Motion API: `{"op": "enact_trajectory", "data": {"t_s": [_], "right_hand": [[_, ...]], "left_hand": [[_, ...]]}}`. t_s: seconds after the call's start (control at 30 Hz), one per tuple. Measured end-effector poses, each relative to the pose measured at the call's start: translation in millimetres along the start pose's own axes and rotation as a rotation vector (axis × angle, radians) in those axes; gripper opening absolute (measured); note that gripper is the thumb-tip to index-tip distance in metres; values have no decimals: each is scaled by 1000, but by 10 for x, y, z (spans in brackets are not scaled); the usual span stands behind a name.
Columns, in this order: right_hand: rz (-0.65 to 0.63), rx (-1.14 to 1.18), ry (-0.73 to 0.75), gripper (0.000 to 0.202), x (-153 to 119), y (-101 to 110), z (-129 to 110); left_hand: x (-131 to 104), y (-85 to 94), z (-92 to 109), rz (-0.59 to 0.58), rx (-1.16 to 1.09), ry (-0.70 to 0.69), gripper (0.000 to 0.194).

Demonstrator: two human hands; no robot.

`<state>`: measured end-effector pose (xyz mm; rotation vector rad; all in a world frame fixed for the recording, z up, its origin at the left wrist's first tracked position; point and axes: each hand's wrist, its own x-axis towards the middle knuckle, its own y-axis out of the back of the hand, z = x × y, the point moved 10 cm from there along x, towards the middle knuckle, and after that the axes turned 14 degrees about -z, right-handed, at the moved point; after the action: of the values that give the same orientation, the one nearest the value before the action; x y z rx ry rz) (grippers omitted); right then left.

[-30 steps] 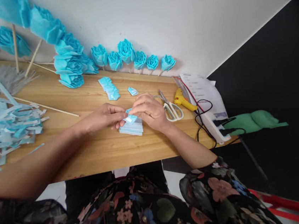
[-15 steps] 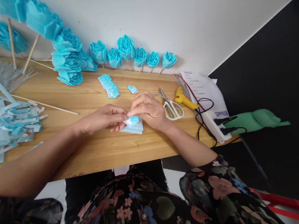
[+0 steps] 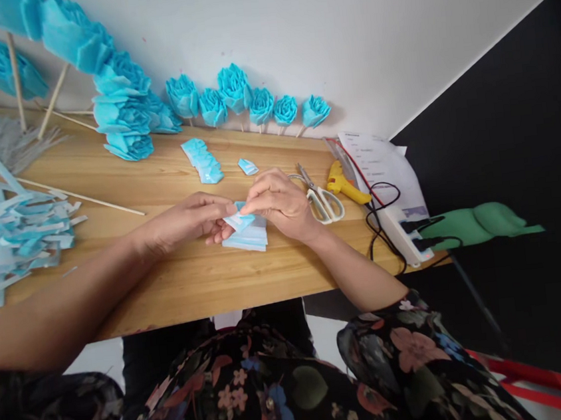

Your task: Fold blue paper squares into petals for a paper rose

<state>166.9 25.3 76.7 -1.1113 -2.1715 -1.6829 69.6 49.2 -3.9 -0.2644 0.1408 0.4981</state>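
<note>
Between my two hands is a small light-blue folded piece of soft sheet material (image 3: 240,222), like a flower petal. My left hand (image 3: 194,220) pinches its left side between thumb and fingers. At the upper right edge, the fingertips of my right hand (image 3: 280,203) are closed on the same piece. Just below it, a stack of pale blue cut pieces (image 3: 246,241) lies on the wooden table (image 3: 193,286). Beyond my hands lie a single folded blue petal (image 3: 248,166) and an overlapping row of similar petals (image 3: 202,161).
White-handled scissors (image 3: 325,204) and a yellow glue gun (image 3: 347,184) lie right, beside papers (image 3: 381,166) and a power strip (image 3: 406,237). Several blue flowers on sticks (image 3: 234,89) line the wall. Cut strips (image 3: 16,224) pile up left, near a thin stick (image 3: 91,198).
The held piece has turned and shows more of its flat face. My left hand has shifted slightly, while my right hand stays nearly in place. The view has moved a little.
</note>
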Motion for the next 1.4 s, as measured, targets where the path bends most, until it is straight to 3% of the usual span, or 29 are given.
{"op": "enact_trajectory", "data": {"t_s": [0.13, 0.23, 0.47, 0.73, 1.0, 1.2, 1.4], "right_hand": [[-36, -35, -75, 16, -10, -40, 73], [-57, -13, -166, 20, -11, -63, 153], [-13, 386, -435, 46, -105, -116, 466], [-104, 594, -461, 49, -107, -364, 499], [-67, 460, -520, 43, -135, -357, 531], [-39, 492, -548, 41, -150, -359, 567], [-15, 567, -547, 41, -175, -363, 631]], "left_hand": [[-9, 51, 63, 47, 77, -40, 31], [-39, 155, 143, 145, 165, -107, 30], [-120, 420, 161, 354, 162, -239, 31], [-126, 342, 230, 334, 291, -239, 36], [-102, 182, 291, 287, 434, -186, 34], [-111, 253, 316, 364, 437, -224, 27], [-108, 382, 191, 395, 367, -186, 25]]}}
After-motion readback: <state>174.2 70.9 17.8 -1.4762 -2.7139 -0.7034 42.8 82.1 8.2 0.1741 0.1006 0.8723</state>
